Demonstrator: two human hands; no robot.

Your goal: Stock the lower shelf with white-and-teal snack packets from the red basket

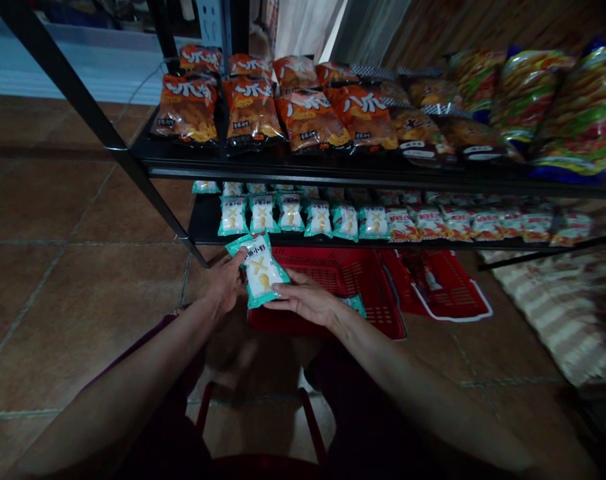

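Note:
A green-and-white snack bag [259, 267] is held between my two hands, above the near left part of a red basket [383, 293]. My left hand [227, 280] grips its left side, thumb on the front. My right hand [303, 297] pinches the lower right corner, with the fingers partly under the bag. Inside the basket, another green bag [353, 305] shows partly behind my right forearm. Just beyond my hands, matching green-and-white bags [290, 212] stand in rows on the lower shelf [207, 223].
Orange snack bags [253, 113] and larger yellow-green bags [533, 100] fill the black upper shelf [283, 170]. Red-and-white bags [453, 223] continue the lower row rightward. A second red basket [447, 287] with a white handle lies right. A slanted black post [107, 133] stands left.

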